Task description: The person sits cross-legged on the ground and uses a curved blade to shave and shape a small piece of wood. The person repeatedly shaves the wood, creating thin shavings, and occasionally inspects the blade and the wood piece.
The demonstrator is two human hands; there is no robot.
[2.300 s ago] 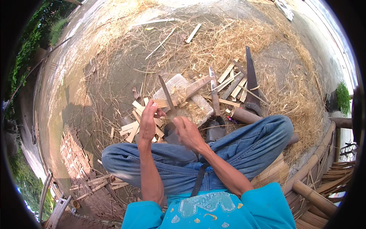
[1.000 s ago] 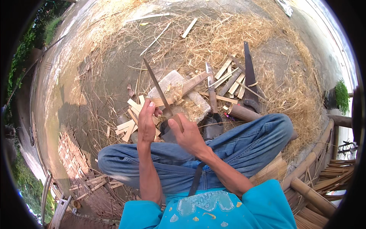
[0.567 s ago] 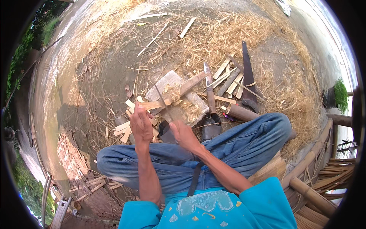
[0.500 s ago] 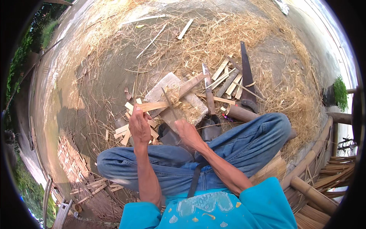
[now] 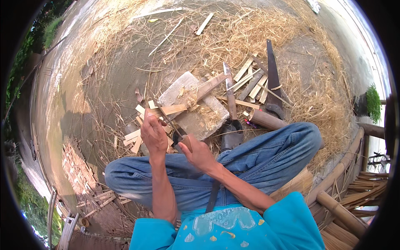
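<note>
My left hand (image 5: 153, 136) is closed round one end of a flat pale bamboo strip (image 5: 175, 109). The strip's other end points right, over a rough stone block (image 5: 178, 89). In my right hand (image 5: 197, 154) is the wooden handle of a knife (image 5: 168, 119). Its narrow blade slants up and left across the strip, close to my left fingers. A flat wooden piece (image 5: 211, 86) lies over the block, with curled shavings (image 5: 191, 98) beside it. Several cut bamboo slats (image 5: 132, 137) lie left of and beneath my left hand.
Right of the block lies a second knife (image 5: 230, 91) with a long handle. Beyond it are several bamboo pieces (image 5: 252, 85), a hand saw (image 5: 273, 79) and a bamboo tube (image 5: 266, 119). Straw-like shavings (image 5: 250, 35) cover much of the ground. A woven mat (image 5: 77, 166) lies left.
The knife has moved left and toward me along the bamboo strip, its blade now near my left fingers. My right hand has drawn back toward my lap. The view has shifted slightly.
</note>
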